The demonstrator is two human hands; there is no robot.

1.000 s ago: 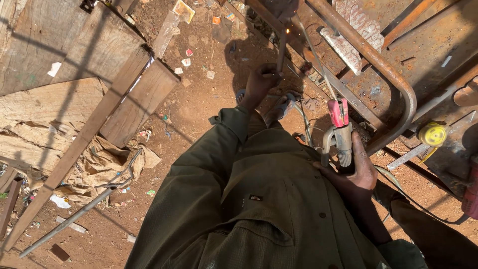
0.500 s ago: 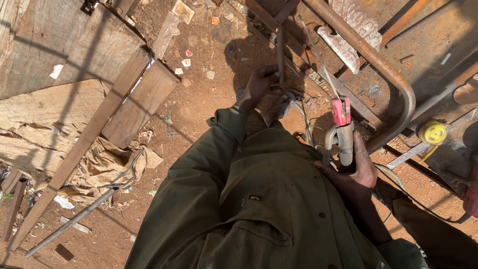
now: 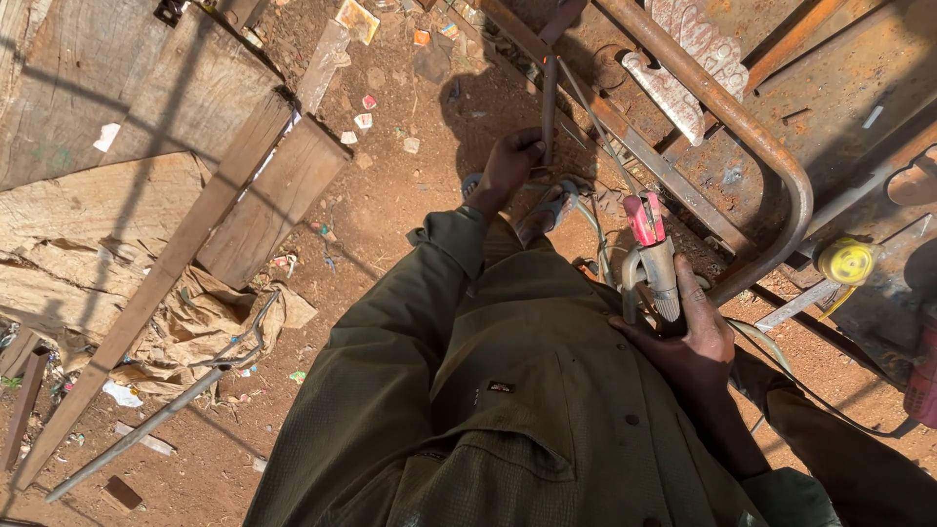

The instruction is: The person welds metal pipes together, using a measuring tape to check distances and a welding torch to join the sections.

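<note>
Clenched in my right hand [image 3: 698, 342] is the welding electrode holder [image 3: 652, 259], red jaw up, held near my waist as it was a second ago. My left hand [image 3: 508, 168] grips the upright steel bar [image 3: 549, 107], now raised slightly against the rusty curved pipe frame [image 3: 771, 146]. Bar position is being adjusted; holder idle.
</note>
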